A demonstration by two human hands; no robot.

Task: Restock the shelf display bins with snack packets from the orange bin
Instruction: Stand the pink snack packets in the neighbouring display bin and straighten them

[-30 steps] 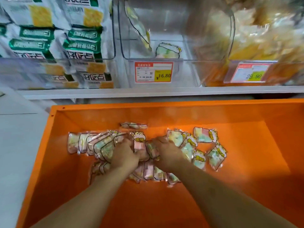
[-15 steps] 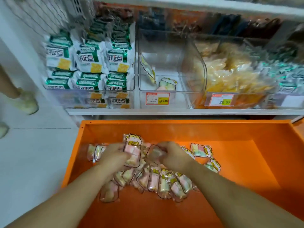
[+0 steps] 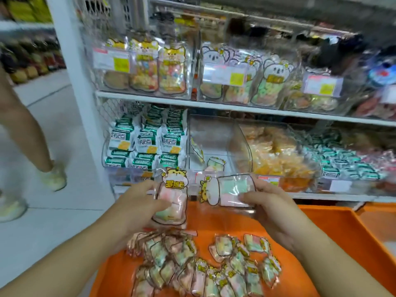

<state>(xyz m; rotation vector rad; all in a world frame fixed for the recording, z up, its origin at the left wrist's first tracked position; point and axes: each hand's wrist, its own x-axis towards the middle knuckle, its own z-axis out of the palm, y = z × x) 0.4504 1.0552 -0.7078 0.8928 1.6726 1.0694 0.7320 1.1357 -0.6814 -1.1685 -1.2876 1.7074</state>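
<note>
My left hand (image 3: pixel 141 202) grips an upright snack packet (image 3: pixel 172 198) with a yellow hamster label and pink and green sweets inside. My right hand (image 3: pixel 267 202) holds a second packet (image 3: pixel 227 190) lying sideways, hamster end to the left. Both packets hang above the orange bin (image 3: pixel 321 230), just in front of the lower shelf. Several more packets (image 3: pixel 203 269) lie in a heap on the bin floor below my hands. The clear display bin (image 3: pixel 214 144) straight ahead is nearly bare, with one packet flat inside and one against its left wall.
Green and white biscuit packs (image 3: pixel 145 144) fill the bin to the left, and yellow snacks (image 3: pixel 276 155) fill the bin to the right. An upper shelf (image 3: pixel 214 105) carries larger bagged sweets. A person's legs (image 3: pixel 32 133) stand on the white floor at left.
Both hands have lifted out of the orange bin, each with a packet, up toward the lower shelf. The view has tilted upward and shows the upper shelf.
</note>
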